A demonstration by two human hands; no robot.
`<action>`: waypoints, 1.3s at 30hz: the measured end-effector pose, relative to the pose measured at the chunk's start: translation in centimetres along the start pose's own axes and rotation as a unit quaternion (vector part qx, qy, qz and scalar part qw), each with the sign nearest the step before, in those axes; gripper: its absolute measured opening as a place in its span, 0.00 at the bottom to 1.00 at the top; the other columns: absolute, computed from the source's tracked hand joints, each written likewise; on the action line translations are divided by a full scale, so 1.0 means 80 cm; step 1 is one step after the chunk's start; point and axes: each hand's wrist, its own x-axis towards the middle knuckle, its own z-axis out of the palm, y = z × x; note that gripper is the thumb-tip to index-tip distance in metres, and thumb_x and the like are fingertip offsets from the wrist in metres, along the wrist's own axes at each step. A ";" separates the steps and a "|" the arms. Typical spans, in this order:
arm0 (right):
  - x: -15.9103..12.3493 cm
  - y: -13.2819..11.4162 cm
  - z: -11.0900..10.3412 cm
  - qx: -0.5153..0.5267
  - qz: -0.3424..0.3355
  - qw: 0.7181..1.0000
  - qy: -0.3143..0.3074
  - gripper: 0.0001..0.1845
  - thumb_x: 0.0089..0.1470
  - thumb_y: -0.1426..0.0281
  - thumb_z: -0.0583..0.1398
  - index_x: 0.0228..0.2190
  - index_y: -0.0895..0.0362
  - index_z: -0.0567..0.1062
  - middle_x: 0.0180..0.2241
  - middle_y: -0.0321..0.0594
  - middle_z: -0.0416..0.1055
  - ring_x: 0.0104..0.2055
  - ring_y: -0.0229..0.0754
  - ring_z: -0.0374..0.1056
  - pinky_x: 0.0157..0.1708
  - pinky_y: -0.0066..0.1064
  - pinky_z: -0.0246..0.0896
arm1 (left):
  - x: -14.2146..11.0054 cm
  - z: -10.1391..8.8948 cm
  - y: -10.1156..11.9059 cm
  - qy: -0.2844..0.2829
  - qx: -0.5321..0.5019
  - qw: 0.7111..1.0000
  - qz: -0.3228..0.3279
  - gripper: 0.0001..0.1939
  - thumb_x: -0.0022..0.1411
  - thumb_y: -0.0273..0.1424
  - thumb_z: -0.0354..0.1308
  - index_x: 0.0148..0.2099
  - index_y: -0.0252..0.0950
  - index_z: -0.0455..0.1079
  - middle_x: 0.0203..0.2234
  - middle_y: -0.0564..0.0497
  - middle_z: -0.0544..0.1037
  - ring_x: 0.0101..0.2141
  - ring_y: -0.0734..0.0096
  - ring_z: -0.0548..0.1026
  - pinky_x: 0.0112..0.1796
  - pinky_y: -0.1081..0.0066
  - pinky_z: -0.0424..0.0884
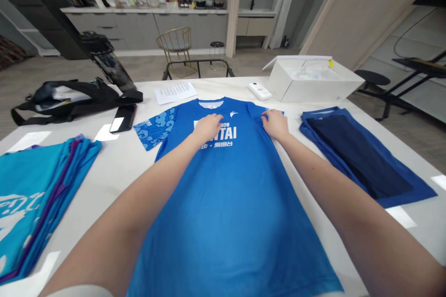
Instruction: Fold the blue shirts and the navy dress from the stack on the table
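Note:
A bright blue T-shirt [226, 204] with white lettering lies face up on the white table [114, 167], collar away from me. My left hand [208, 126] rests flat on the chest print, fingers extended. My right hand [275, 123] sits at the shirt's right shoulder, fingers curled on the fabric where the right sleeve appears folded in. The left sleeve [155, 127], patterned with light blue clouds, lies spread out to the side.
A stack of teal and purple garments [31, 199] lies at the left, folded dark blue clothes [362, 153] at the right. Beyond the shirt are a paper sheet [175, 92], a phone [122, 118], a black bag [73, 97], a white remote-like device [259, 91] and an open white box [310, 79].

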 end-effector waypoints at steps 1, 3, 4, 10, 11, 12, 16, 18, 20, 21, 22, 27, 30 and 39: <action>0.013 0.010 0.001 -0.015 0.017 1.000 -0.007 0.19 0.67 0.66 0.52 0.52 0.57 0.77 0.55 0.54 0.73 0.58 0.60 0.64 0.53 0.53 0.61 | 0.022 0.003 -0.001 -0.003 -0.008 1.000 -0.007 0.20 0.72 0.31 0.48 0.62 0.38 0.69 0.54 0.41 0.78 0.52 0.52 0.77 0.51 0.57 0.72; 0.035 0.030 0.004 -0.044 0.049 0.997 -0.027 0.20 0.66 0.67 0.51 0.53 0.58 0.76 0.55 0.56 0.72 0.58 0.60 0.64 0.53 0.53 0.61 | 0.064 0.010 0.001 -0.013 -0.024 0.999 -0.018 0.20 0.72 0.31 0.49 0.62 0.40 0.69 0.53 0.41 0.79 0.50 0.52 0.78 0.50 0.58 0.72; 0.044 0.039 0.006 -0.058 0.062 0.996 -0.033 0.20 0.66 0.68 0.51 0.54 0.59 0.75 0.55 0.57 0.72 0.58 0.60 0.64 0.53 0.53 0.60 | 0.084 0.014 0.003 -0.014 -0.031 0.999 -0.020 0.20 0.72 0.32 0.49 0.63 0.40 0.69 0.52 0.41 0.79 0.50 0.52 0.78 0.50 0.58 0.72; 0.070 0.071 0.015 -0.117 0.079 0.989 -0.038 0.22 0.68 0.66 0.49 0.52 0.61 0.76 0.54 0.61 0.71 0.56 0.60 0.63 0.52 0.51 0.58 | 0.180 0.033 0.027 0.001 -0.045 0.999 -0.019 0.21 0.73 0.31 0.45 0.63 0.37 0.68 0.49 0.36 0.79 0.50 0.48 0.78 0.51 0.54 0.70; 0.069 0.073 0.015 -0.121 0.073 0.989 -0.039 0.22 0.69 0.65 0.48 0.51 0.61 0.77 0.53 0.61 0.71 0.56 0.60 0.63 0.52 0.51 0.58 | 0.193 0.034 0.030 -0.002 -0.040 0.999 -0.020 0.22 0.73 0.31 0.44 0.63 0.37 0.68 0.49 0.35 0.79 0.50 0.46 0.78 0.50 0.53 0.70; 0.068 0.074 0.014 -0.124 0.066 0.989 -0.037 0.22 0.69 0.65 0.48 0.50 0.61 0.77 0.52 0.60 0.71 0.56 0.60 0.63 0.52 0.50 0.58 | 0.205 0.036 0.031 -0.006 -0.032 0.999 -0.022 0.22 0.73 0.30 0.44 0.64 0.37 0.68 0.49 0.34 0.78 0.50 0.45 0.78 0.50 0.52 0.70; 0.063 0.074 0.010 -0.132 0.055 0.990 -0.020 0.21 0.70 0.66 0.48 0.48 0.61 0.77 0.51 0.60 0.72 0.55 0.59 0.63 0.52 0.48 0.58 | 0.241 0.045 0.026 -0.036 -0.004 0.999 -0.034 0.21 0.72 0.29 0.45 0.62 0.38 0.70 0.50 0.34 0.78 0.50 0.46 0.78 0.49 0.53 0.71; 0.061 0.074 0.008 -0.134 0.055 0.989 -0.019 0.21 0.69 0.67 0.47 0.48 0.62 0.77 0.50 0.60 0.72 0.55 0.59 0.63 0.51 0.47 0.58 | 0.251 0.050 0.020 -0.043 0.003 0.999 -0.030 0.20 0.72 0.30 0.45 0.59 0.38 0.72 0.49 0.35 0.79 0.49 0.47 0.78 0.48 0.54 0.71; 0.060 0.075 0.006 -0.131 0.057 0.990 -0.019 0.21 0.69 0.68 0.47 0.48 0.62 0.76 0.51 0.61 0.72 0.55 0.60 0.63 0.51 0.47 0.58 | 0.255 0.054 0.017 -0.044 0.006 0.999 -0.023 0.19 0.73 0.31 0.45 0.57 0.38 0.72 0.47 0.35 0.79 0.48 0.48 0.79 0.47 0.55 0.71; 0.059 0.075 0.005 -0.129 0.057 0.990 -0.020 0.21 0.69 0.68 0.47 0.49 0.62 0.76 0.51 0.62 0.71 0.55 0.60 0.62 0.51 0.48 0.58 | 0.255 0.055 0.016 -0.043 0.007 0.999 -0.021 0.18 0.73 0.31 0.44 0.56 0.37 0.72 0.47 0.36 0.79 0.47 0.48 0.79 0.47 0.56 0.71; 0.059 0.075 0.004 -0.126 0.059 0.990 -0.023 0.20 0.69 0.68 0.47 0.49 0.62 0.76 0.52 0.62 0.71 0.55 0.60 0.62 0.51 0.48 0.58 | 0.255 0.056 0.016 -0.042 0.008 0.999 -0.021 0.18 0.73 0.31 0.44 0.56 0.37 0.72 0.46 0.36 0.79 0.47 0.49 0.78 0.47 0.56 0.71; 0.056 0.070 -0.021 -0.092 0.059 0.993 -0.041 0.19 0.70 0.66 0.48 0.47 0.60 0.75 0.48 0.59 0.75 0.54 0.60 0.65 0.51 0.50 0.58 | 0.243 0.050 0.018 -0.022 -0.026 0.999 -0.023 0.17 0.73 0.28 0.43 0.56 0.38 0.70 0.45 0.37 0.79 0.46 0.50 0.78 0.47 0.57 0.70; 0.051 0.051 -0.059 -0.057 0.052 0.997 -0.021 0.16 0.69 0.64 0.51 0.44 0.58 0.75 0.41 0.53 0.78 0.49 0.58 0.70 0.49 0.47 0.59 | 0.232 0.041 0.016 0.018 -0.076 0.996 -0.031 0.16 0.73 0.30 0.43 0.53 0.40 0.70 0.46 0.38 0.79 0.45 0.51 0.78 0.46 0.58 0.69; 0.004 -0.107 -0.151 0.178 -0.111 0.977 -0.047 0.11 0.65 0.62 0.59 0.35 0.54 0.78 0.26 0.35 0.76 0.31 0.42 0.71 0.32 0.30 0.57 | 0.204 0.002 -0.036 0.127 -0.256 0.958 0.022 0.10 0.69 0.30 0.49 0.45 0.39 0.72 0.39 0.47 0.79 0.39 0.63 0.74 0.44 0.65 0.69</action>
